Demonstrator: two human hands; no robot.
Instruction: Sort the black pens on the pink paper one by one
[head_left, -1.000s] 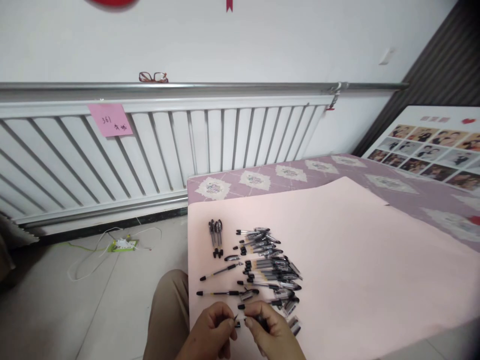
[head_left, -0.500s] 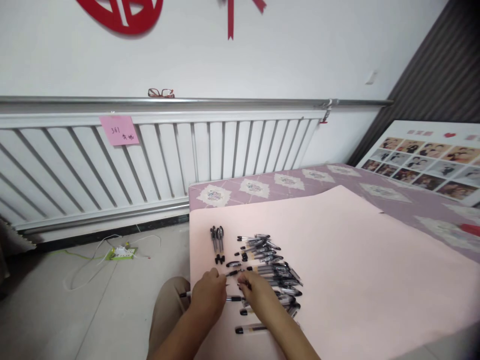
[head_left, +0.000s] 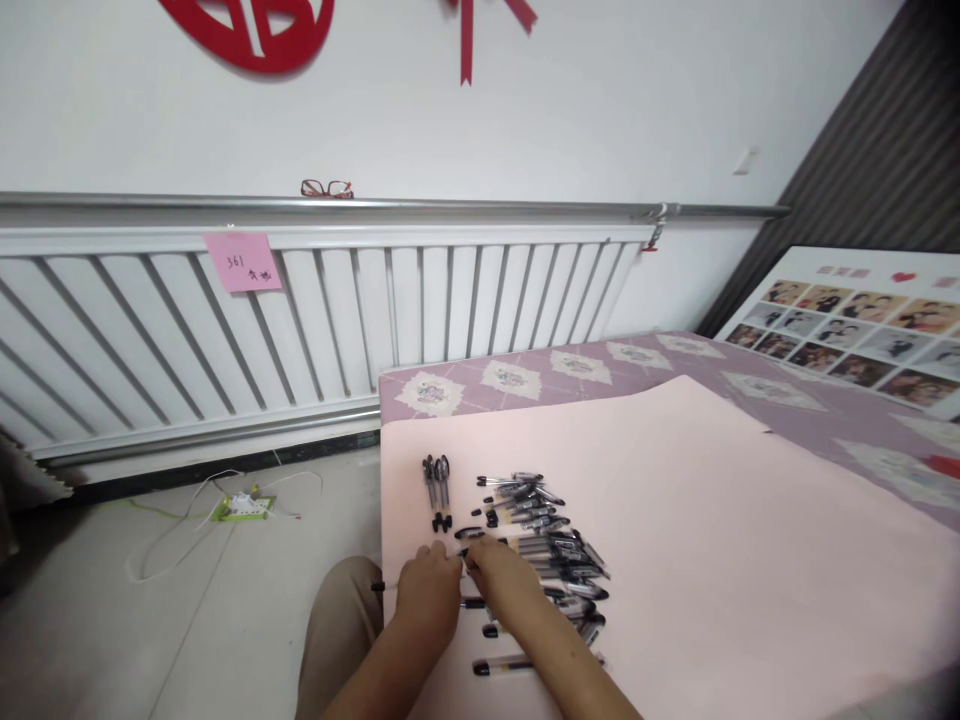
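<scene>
1. Left hand [head_left: 429, 592]: fingers curled, lying over a pen [head_left: 377, 586] just left of the pen pile [head_left: 551, 555]; cannot tell whether it grips.
2. Right hand [head_left: 501, 578]: fingers bent, tips meeting the left hand's at the pile's left edge (hold not discernible).
3. Three capped pens [head_left: 437, 490] lie apart, left of the pile, on the pink sheet [head_left: 712, 520].

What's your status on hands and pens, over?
Left hand over one pen, grip unclear. Right hand beside it, fingers at pen pile edge. Three pens lie apart beyond.
</scene>
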